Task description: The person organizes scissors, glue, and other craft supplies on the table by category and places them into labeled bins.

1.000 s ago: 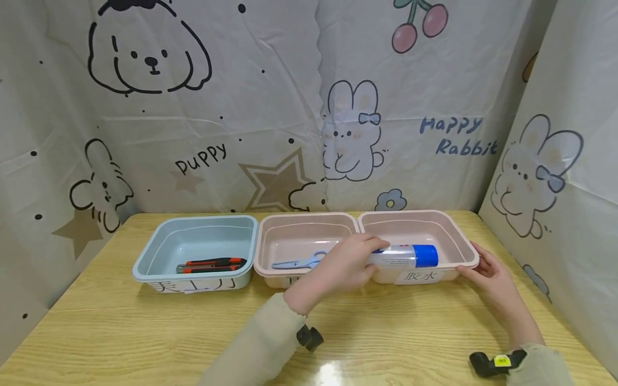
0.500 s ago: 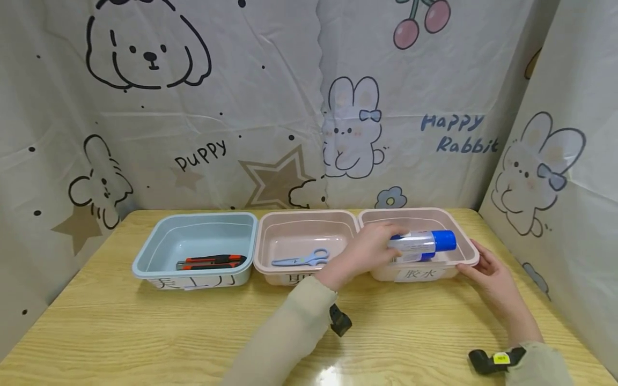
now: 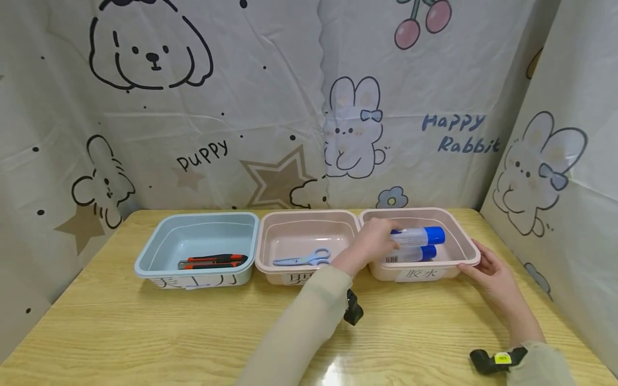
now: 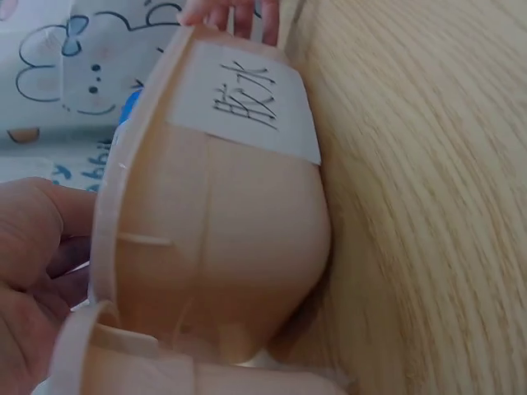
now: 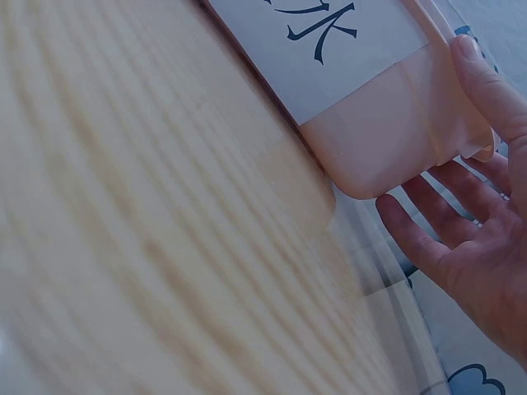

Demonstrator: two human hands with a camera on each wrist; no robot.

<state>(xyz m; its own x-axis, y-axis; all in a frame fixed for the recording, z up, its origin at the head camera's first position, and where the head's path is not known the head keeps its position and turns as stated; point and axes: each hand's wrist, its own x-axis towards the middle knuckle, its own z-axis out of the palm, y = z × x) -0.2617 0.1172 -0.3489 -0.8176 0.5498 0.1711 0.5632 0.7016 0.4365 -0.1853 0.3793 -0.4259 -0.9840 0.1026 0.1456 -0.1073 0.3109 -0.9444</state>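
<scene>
My left hand (image 3: 375, 237) reaches into the right pink bin (image 3: 381, 272) and grips the left end of a glue stick (image 3: 414, 236) with a clear body and blue cap. The stick lies sideways, just behind a second glue stick (image 3: 410, 254) in that bin. In the left wrist view, the bin wall (image 4: 222, 206) hides most of what the left fingers (image 4: 70, 212) hold. My right hand (image 3: 497, 284) holds the bin's front right corner. In the right wrist view its thumb (image 5: 486, 78) presses on the rim and the fingers spread beneath.
A middle pink bin (image 3: 309, 214) holds blue scissors (image 3: 295, 261). Left of it, a light blue bin (image 3: 203, 215) holds red and black utility knives (image 3: 212, 261). The bins stand in a row on a wooden table (image 3: 159, 332), with a printed curtain (image 3: 270, 112) behind.
My left hand has moved right and back with the glue stick, from over the bin's front rim to inside it. The second glue stick has come into view. My right hand stays put.
</scene>
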